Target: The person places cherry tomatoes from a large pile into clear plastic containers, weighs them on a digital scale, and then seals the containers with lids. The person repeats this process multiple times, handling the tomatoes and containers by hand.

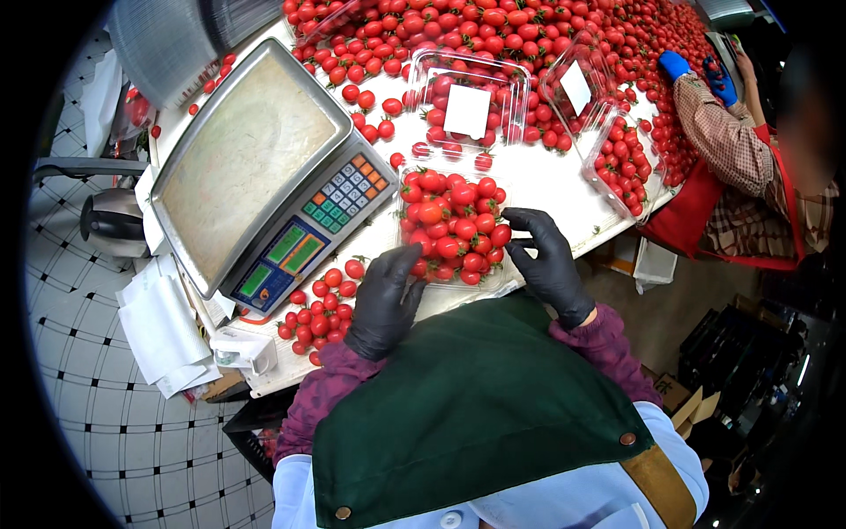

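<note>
A clear plastic box [403, 198] sits on the table in front of me, heaped with red cherry tomatoes [454, 225]. At its near left corner is my left hand [383, 298], in a black glove, fingers stretched to the rim and thumb apart. My right hand [548, 264], gloved alike, is at the right side; its fingertips reach the outer tomatoes, with a gap between thumb and fingers. Neither hand visibly lifts anything. Behind the box a clear lid [507, 97] with a white label lies tilted back; whether it is hinged to this box I cannot tell.
A digital scale [256, 150] stands at left, loose tomatoes [322, 313] beside it. Stacked clear boxes [167, 44] are behind. Another filled box [626, 167] is at right. A tomato pile [493, 26] covers the far table. A co-worker's blue-gloved hand [675, 65] is at far right.
</note>
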Demonstrator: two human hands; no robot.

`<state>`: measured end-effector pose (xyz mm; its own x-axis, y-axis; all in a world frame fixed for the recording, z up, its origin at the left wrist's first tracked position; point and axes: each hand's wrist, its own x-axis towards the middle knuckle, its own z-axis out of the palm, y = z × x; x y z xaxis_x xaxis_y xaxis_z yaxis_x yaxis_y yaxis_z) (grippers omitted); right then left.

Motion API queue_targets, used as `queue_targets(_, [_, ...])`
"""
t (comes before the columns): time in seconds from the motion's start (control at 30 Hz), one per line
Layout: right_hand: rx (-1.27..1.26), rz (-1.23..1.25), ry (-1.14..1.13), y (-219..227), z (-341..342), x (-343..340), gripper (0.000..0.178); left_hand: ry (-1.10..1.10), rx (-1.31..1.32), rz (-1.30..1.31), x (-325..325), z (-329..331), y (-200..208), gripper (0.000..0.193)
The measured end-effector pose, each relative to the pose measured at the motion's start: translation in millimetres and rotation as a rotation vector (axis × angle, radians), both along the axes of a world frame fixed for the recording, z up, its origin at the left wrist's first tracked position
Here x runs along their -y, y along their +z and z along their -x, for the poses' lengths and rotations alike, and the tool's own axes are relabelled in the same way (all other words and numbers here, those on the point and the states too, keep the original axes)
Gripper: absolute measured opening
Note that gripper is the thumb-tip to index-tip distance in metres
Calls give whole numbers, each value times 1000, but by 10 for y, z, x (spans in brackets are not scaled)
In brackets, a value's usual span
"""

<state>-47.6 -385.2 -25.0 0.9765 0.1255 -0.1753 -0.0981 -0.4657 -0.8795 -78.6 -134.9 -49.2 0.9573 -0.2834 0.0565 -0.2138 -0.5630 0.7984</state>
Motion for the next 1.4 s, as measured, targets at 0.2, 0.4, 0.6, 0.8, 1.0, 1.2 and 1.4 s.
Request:
queue_targets(0.2, [259,236,71,-217,-141,-14,30,183,104,-6,50,-162,-91,42])
queue_targets(0.4, [308,273,13,-233,-192,59,18,104,77,-67,95,-265,-1,36])
queue_targets(0.6, [-432,-518,-359,-461,-549,154,18,364,-137,191,-188,62,-422,33])
queue_targets(0.8, [-411,-606,-182,-472,-706,142,17,425,-705,709,-38,120,-171,29])
queue_targets(1.0, [-279,-827,-195,188,-784,-129,24,457,-401,830,-323,15,432,35])
queue_targets(1.2, [-296,-1030,-37,624,-1034,-1125,27,620,-184,557,-1323,-568,1143,23])
queue_targets(1.4, [-518,-1039,19,459,-1006,-1971,26,649,-87,271,-2469,-1095,776,30])
